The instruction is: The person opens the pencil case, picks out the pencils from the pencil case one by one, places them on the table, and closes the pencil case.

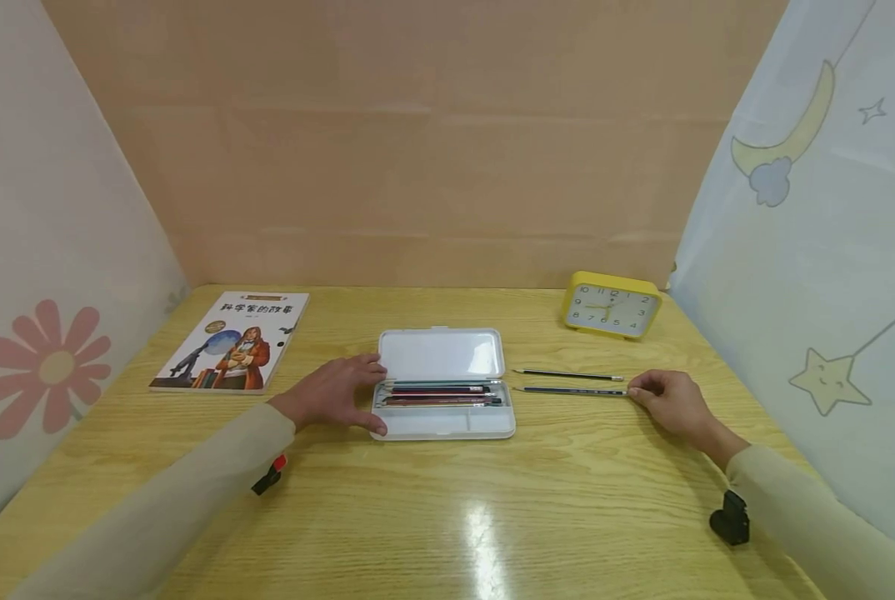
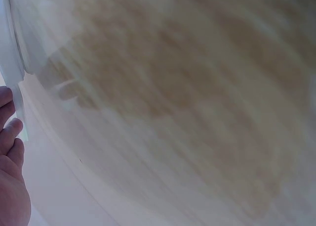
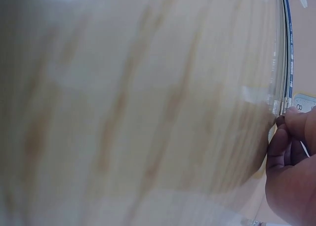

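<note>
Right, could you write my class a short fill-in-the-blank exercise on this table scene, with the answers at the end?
1. The right hand pinches the end of a ____.
2. The left hand is at the pencil case, whose lid is ____.
3. The clock has a ____ frame.
4. The book lies to the ____ of the pencil case.

Missing words: pencil; open; yellow; left.

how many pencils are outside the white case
2: the farther pencil lies on the table right of the case; the nearer pencil has its end in the right hand.
</note>
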The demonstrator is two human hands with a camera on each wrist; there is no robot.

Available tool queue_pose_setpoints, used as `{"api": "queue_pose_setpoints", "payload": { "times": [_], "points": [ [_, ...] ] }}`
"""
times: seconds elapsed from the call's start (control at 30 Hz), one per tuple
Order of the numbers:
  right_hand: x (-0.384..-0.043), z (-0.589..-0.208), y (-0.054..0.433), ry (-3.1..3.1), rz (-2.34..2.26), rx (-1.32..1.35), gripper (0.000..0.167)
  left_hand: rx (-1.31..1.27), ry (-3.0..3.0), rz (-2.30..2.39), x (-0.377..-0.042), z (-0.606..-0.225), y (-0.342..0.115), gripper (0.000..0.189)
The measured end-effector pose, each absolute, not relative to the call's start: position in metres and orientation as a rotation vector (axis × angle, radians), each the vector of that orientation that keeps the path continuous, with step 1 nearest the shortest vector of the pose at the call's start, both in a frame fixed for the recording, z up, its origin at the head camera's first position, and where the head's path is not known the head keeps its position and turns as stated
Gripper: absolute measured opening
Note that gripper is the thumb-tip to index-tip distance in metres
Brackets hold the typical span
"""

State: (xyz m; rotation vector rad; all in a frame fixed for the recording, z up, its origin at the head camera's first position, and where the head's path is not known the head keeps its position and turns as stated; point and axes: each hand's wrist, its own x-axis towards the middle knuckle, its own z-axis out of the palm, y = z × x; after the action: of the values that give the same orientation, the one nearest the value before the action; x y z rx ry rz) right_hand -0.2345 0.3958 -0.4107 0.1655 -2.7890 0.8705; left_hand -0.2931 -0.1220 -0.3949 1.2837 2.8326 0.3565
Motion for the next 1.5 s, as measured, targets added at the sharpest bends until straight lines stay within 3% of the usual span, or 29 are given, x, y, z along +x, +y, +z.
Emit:
{"api": "queue_pose_setpoints", "payload": {
  "times": [1.5],
  "points": [
    [-0.233, -0.399, 0.392, -2.731, 0.948, 0.119, 0.017, 1.28, 2.835, 0.351, -0.294, -0.395, -0.122, 0.095]
  ]
}}
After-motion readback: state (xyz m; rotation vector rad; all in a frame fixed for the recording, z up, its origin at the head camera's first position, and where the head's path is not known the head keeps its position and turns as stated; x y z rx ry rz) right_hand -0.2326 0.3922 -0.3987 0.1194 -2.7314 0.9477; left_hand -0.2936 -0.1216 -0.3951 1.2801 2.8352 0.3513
